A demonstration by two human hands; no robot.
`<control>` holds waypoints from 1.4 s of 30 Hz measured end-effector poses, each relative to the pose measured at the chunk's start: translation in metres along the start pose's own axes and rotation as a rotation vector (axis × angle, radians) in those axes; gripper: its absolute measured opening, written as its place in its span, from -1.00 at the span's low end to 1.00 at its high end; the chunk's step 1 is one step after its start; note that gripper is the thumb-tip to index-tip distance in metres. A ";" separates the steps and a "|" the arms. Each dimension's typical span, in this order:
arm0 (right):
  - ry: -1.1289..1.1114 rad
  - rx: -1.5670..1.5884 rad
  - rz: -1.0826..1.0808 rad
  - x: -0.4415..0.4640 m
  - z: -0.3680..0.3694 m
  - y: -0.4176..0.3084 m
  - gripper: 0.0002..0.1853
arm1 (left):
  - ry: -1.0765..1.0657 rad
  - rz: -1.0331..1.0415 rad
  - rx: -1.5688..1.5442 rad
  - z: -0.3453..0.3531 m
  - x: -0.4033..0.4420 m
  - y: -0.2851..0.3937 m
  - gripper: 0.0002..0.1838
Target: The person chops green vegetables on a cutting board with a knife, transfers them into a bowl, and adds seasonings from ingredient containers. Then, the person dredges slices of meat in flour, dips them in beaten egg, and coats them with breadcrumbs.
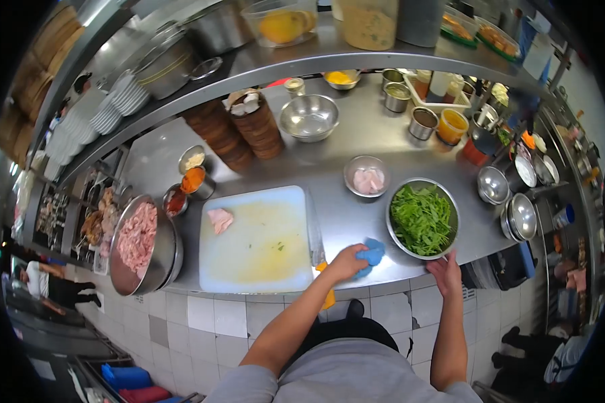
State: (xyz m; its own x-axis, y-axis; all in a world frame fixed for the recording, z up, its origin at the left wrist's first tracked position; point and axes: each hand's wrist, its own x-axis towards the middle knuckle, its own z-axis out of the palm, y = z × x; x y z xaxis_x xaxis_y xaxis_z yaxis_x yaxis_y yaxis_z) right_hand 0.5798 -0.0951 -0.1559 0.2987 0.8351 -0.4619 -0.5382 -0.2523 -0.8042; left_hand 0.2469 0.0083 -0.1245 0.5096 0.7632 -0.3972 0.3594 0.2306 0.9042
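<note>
My left hand [346, 263] is closed around part of a crumpled blue cloth [371, 255], which lies on the steel counter. Just left of that hand, a yellow-handled knife [329, 299] lies along the right side of the white cutting board [252, 258]. A piece of raw meat [220, 220] and a few green scraps are on the board. At the counter's front edge, my right hand [445, 274] holds the near rim of a metal bowl [456, 235] filled with leafy greens [422, 216]. The undersides of its fingers are hidden.
A small bowl of pale raw meat [368, 180] stands behind the cloth. A large bowl of raw meat [138, 238] is at the left. Behind the board are stacked bamboo steamers [257, 127] and a metal bowl [309, 119]. A steel shelf [282, 75] overhangs the counter's back.
</note>
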 end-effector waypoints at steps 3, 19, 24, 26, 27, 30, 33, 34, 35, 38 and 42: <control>-0.019 -0.267 0.069 -0.029 -0.013 0.032 -0.57 | 0.101 0.107 -0.174 -0.028 -0.064 0.011 -0.60; -0.182 -1.291 -0.232 -0.077 0.245 0.138 -0.13 | 0.832 0.291 0.844 -0.209 -0.083 -0.108 -0.64; -0.110 -1.101 -0.365 -0.124 0.160 0.107 -0.26 | 0.438 0.561 0.496 -0.081 -0.105 -0.081 -0.66; -0.038 -1.086 -0.389 -0.161 0.132 0.090 -0.26 | 0.355 0.479 0.343 -0.065 -0.113 -0.051 -0.66; -0.002 -1.076 -0.385 -0.180 0.122 0.082 -0.25 | 0.274 0.387 0.196 -0.062 -0.111 -0.044 -0.66; 0.151 -0.967 -0.249 -0.225 0.091 0.072 -0.26 | 0.424 0.531 0.160 -0.113 -0.096 -0.027 -0.63; 0.231 -0.875 -0.206 -0.252 0.072 0.077 -0.26 | 0.539 0.623 0.426 -0.196 -0.069 -0.010 -0.57; 0.244 -0.874 -0.205 -0.259 0.073 0.077 -0.26 | 0.507 0.512 0.550 -0.214 -0.053 -0.013 -0.54; 0.264 -0.851 -0.193 -0.264 0.081 0.076 -0.26 | 0.481 0.399 0.675 -0.223 -0.041 -0.017 -0.50; 0.255 -0.807 -0.159 -0.265 0.081 0.080 -0.26 | 0.575 0.095 0.957 -0.201 -0.028 -0.015 -0.56; 0.158 -0.804 -0.233 -0.256 0.081 0.081 -0.26 | 0.689 0.267 0.914 -0.137 -0.023 -0.054 -0.61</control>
State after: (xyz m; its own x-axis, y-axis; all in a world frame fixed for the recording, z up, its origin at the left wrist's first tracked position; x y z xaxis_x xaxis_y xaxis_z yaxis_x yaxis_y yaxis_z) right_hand 0.3960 -0.2895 -0.0724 0.4714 0.8455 -0.2506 0.2561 -0.4032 -0.8785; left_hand 0.1083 0.0611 -0.1431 0.2236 0.9517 0.2102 0.8755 -0.2909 0.3859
